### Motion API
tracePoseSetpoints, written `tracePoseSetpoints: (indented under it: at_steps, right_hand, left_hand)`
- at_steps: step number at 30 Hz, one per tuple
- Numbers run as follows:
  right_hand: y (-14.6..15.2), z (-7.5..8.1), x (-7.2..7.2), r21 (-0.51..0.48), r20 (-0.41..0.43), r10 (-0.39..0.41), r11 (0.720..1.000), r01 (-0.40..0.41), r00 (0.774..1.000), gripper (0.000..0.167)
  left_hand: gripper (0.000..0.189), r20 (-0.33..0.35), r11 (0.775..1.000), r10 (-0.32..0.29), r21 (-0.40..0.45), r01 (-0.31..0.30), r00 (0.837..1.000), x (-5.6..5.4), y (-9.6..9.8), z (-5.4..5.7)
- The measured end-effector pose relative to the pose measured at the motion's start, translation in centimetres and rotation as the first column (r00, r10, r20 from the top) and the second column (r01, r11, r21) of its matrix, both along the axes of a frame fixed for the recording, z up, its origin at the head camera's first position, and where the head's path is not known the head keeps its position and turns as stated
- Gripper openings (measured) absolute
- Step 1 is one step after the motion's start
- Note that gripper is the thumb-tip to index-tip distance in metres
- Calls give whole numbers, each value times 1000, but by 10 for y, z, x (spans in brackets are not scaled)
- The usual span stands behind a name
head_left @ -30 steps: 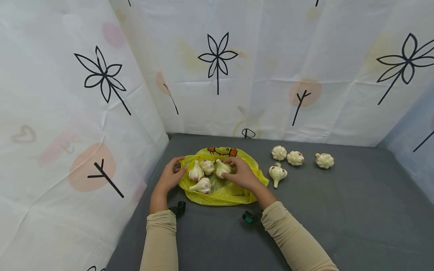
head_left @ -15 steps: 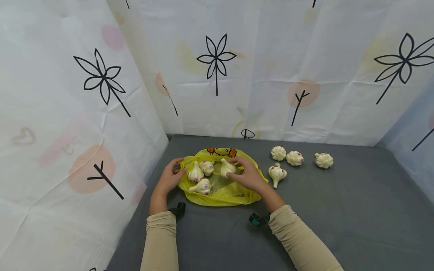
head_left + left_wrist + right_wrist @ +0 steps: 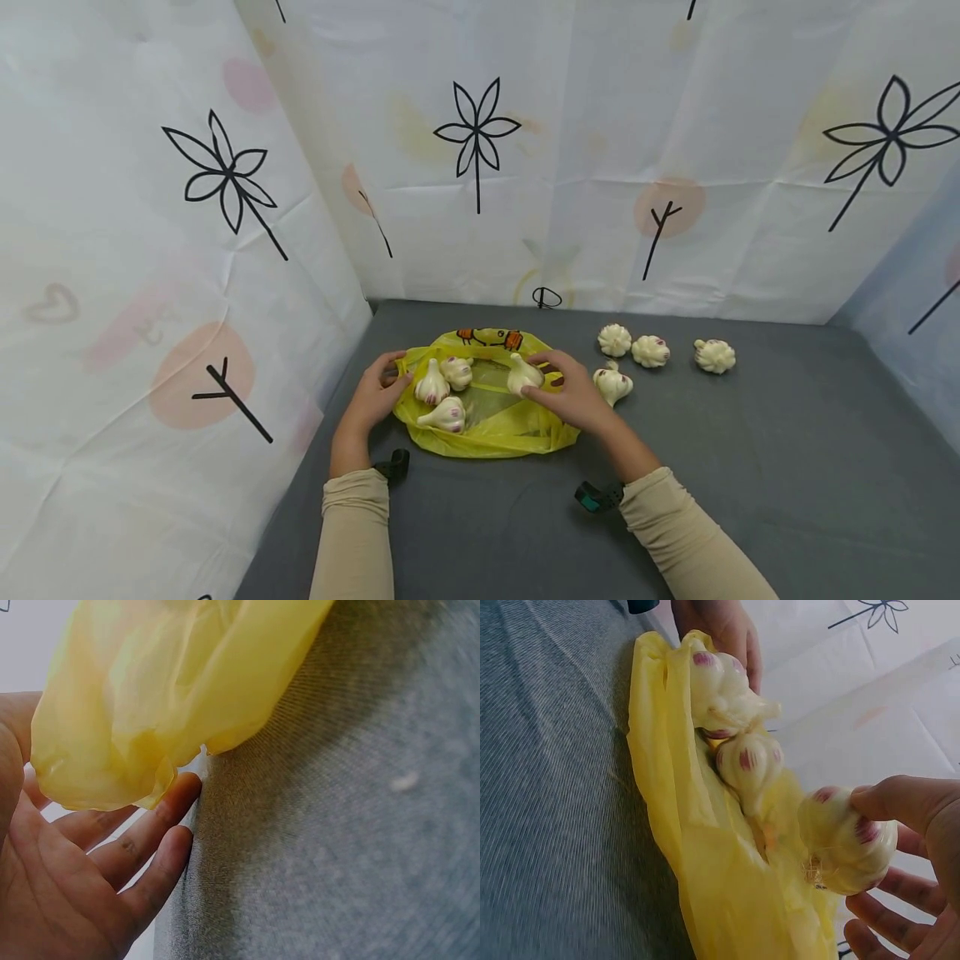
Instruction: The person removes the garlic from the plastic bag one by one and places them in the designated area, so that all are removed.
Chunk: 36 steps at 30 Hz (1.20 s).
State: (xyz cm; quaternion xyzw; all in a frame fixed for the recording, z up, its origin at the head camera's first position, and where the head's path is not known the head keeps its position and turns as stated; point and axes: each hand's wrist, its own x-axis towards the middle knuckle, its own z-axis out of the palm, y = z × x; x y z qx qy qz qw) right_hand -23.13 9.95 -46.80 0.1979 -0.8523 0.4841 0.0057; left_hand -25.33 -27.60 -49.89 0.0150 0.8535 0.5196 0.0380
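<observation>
In the head view my right hand (image 3: 573, 396) pinches a garlic bulb (image 3: 523, 377) between thumb and fingers, over the right part of a yellow plastic bag (image 3: 517, 429). The right wrist view shows this garlic bulb (image 3: 844, 840) pale with purple patches, dry root fibres at its base. My left hand (image 3: 375, 387) grips the bag's left edge. Up close, the yellow bag (image 3: 165, 690) lies between the thumb and fingers of the left hand (image 3: 90, 877). Three garlic bulbs, one of them nearest the front (image 3: 446, 414), lie in the bag's left half.
Right of the bag, a garlic bulb (image 3: 612, 384) lies partly behind the right hand. Farther back are two bulbs side by side, one a garlic bulb (image 3: 651, 351), and another garlic bulb (image 3: 715, 356) stands apart. A patterned sheet (image 3: 585, 150) walls the grey table (image 3: 787, 450).
My right hand has moved right with the garlic bulb, away from the three other bulbs in the bag. My left hand stays at the bag's left edge.
</observation>
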Motion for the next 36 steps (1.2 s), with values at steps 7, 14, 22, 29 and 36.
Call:
tracePoseSetpoints:
  at_steps: [7, 14, 22, 29, 36]
  right_hand:
    - [18, 3, 8, -2, -34, -30, 1000, 30, 999, 48]
    - [38, 6, 15, -20, -60, -65, 998, 64, 996, 47]
    - [65, 6, 20, -40, -115, -117, 993, 113, 986, 45]
    - [88, 6, 26, -16, -164, -167, 986, 167, 972, 46]
    - [109, 6, 32, -19, -195, -223, 974, 224, 955, 45]
  left_hand:
    - [55, 0, 1000, 0, -4, 0, 1000, 0, 0, -1]
    - [55, -2, 1000, -2, -6, 2, 1000, 0, 1, -1]
    - [55, -5, 1000, -3, -9, 3, 1000, 0, 1, 0]
    - [56, 5, 1000, -5, -9, 5, 1000, 0, 1, 0]
    - [55, 6, 1000, -6, -10, 6, 1000, 0, 0, -2]
